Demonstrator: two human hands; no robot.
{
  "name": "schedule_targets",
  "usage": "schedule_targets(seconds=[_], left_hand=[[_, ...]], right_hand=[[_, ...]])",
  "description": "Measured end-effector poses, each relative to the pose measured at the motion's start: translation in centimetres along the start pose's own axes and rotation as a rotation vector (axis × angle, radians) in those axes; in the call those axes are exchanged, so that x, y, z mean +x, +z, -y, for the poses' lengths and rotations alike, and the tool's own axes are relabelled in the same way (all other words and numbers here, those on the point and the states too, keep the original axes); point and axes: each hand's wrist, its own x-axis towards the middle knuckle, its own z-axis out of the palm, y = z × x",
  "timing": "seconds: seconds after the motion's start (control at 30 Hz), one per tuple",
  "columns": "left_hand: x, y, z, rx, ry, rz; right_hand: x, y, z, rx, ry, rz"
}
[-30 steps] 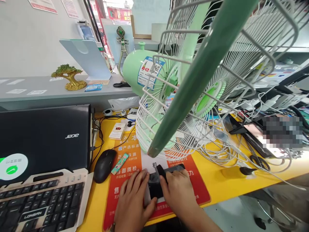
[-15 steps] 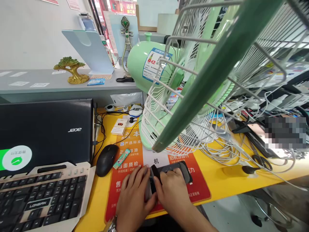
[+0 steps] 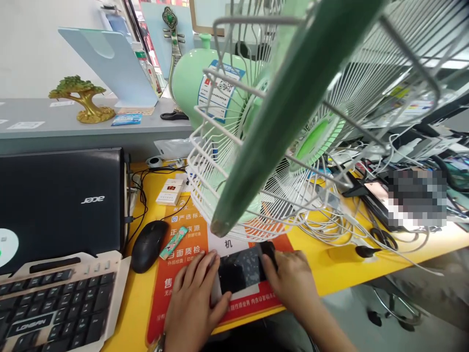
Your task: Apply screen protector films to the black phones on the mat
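Observation:
A phone (image 3: 240, 268) with a dark glossy face lies on the red and orange mat (image 3: 179, 281). Pale specks show over the right part of that face, and a whitish margin is visible around its left and lower edges. My left hand (image 3: 194, 298) holds the phone's left end, fingers along the top and thumb at the lower edge. At the other end, my right hand (image 3: 293, 276) is closed on a small dark piece (image 3: 268, 250) pressed against the phone. What this piece is I cannot make out, as the fingers partly cover it.
A green fan (image 3: 256, 122) with a wire cage looms over the mat. To the left are a black mouse (image 3: 149, 246), a keyboard (image 3: 62, 303) and a laptop (image 3: 62, 205). Tangled white cables (image 3: 330, 222) and scissors (image 3: 383, 237) lie to the right, a cigarette pack (image 3: 170, 191) behind.
My right hand has moved from beside the left hand to the phone's right end, with the dark piece. The phone's face is now uncovered. The view has shifted slightly right.

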Motion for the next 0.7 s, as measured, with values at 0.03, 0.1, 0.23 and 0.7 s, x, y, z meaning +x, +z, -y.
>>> schedule_targets(seconds=[0.03, 0.1, 0.23, 0.7], left_hand=[[0.0, 0.0, 0.0, 0.005, 0.001, -0.005], [-0.1, 0.1, 0.0, 0.010, -0.001, -0.007], [-0.1, 0.2, 0.0, 0.007, -0.004, 0.005], [0.0, 0.2, 0.3, 0.023, 0.028, -0.024]], right_hand=[[0.0, -0.1, 1.5, 0.012, -0.027, 0.010], [-0.1, -0.2, 4.2, 0.047, -0.070, 0.032], [-0.4, -0.3, 5.6, 0.100, -0.091, 0.072], [-0.4, -0.5, 4.2, 0.033, -0.105, 0.035]])
